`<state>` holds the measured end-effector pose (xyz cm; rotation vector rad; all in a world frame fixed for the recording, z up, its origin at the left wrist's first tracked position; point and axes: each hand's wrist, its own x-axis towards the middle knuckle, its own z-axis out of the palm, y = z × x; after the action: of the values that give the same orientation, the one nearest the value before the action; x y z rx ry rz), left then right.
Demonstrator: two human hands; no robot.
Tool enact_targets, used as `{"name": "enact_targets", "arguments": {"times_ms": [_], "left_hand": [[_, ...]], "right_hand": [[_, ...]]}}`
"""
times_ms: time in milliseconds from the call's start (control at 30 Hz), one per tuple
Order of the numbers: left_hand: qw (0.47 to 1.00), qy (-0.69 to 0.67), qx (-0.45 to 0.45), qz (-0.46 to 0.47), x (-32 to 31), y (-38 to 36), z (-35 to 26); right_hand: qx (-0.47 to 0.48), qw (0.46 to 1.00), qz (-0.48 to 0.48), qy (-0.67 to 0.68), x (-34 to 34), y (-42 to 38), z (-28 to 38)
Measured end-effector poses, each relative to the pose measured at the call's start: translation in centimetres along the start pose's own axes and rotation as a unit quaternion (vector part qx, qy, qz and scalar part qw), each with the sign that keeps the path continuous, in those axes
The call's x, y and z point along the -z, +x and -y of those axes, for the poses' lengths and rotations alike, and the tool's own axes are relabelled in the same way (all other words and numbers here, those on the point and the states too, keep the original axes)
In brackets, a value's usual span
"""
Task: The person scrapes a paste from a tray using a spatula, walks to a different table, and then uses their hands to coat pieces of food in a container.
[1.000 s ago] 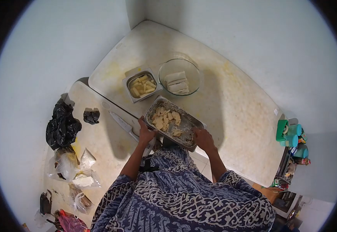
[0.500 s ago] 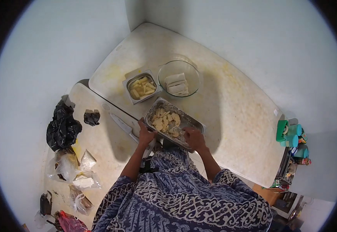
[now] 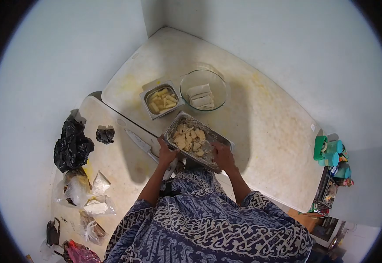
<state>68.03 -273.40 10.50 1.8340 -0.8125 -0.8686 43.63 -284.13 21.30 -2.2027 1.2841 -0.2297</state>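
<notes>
A rectangular metal tray (image 3: 182, 115) holds pale, flour-dusted food pieces (image 3: 188, 139), heaped mostly toward its left side. My left hand (image 3: 167, 154) is closed on the tray's near left edge. Over the right end of the tray, my right hand (image 3: 222, 156) has its fingers curled down; whatever is in them is hidden. Just beyond the tray stand a small square steel pan (image 3: 145, 104) of pale yellow sticks (image 3: 162, 101) and a glass bowl (image 3: 221, 103) with white rectangular blocks (image 3: 201, 96).
A large knife (image 3: 139, 142) lies left of the tray, beside the gap between two tables. Black plastic bags (image 3: 72, 144) and clear bags (image 3: 98, 205) lie on the left table (image 3: 116, 166). Jars with turquoise lids (image 3: 333, 158) stand past the right edge. Walls meet behind.
My right hand has shifted slightly right, toward the tray's right end, and its fingers have curled down. My left hand keeps its hold on the tray's edge.
</notes>
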Motion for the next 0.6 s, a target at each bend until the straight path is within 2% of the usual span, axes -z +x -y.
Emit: {"name": "enact_targets", "arguments": {"times_ms": [33, 133, 167, 333, 500, 600], "left_hand": [[1.000, -0.010, 0.012, 0.009, 0.2, -0.1, -0.3], [0.999, -0.026, 0.033, 0.034, 0.2, 0.2, -0.1], [0.999, -0.021, 0.032, 0.037, 0.2, 0.4, 0.3], [0.999, -0.017, 0.035, 0.020, 0.2, 0.1, -0.1], [0.996, -0.041, 0.067, 0.039, 0.6, -0.1, -1.8], [0.999, 0.038, 0.024, 0.012, 0.8, -0.5, -2.6]], "right_hand": [[0.004, 1.000, -0.023, 0.017, 0.1, -0.2, -0.1], [-0.097, 0.988, 0.098, -0.068, 1.3, 0.2, 0.1], [-0.097, 0.986, 0.097, -0.097, 1.2, 0.1, -0.3], [-0.089, 0.963, 0.126, -0.222, 0.0, -0.1, -1.7], [-0.024, 0.965, 0.136, -0.223, -2.0, -0.9, -3.0], [0.016, 0.965, 0.137, -0.222, -2.7, -1.5, -3.1]]}}
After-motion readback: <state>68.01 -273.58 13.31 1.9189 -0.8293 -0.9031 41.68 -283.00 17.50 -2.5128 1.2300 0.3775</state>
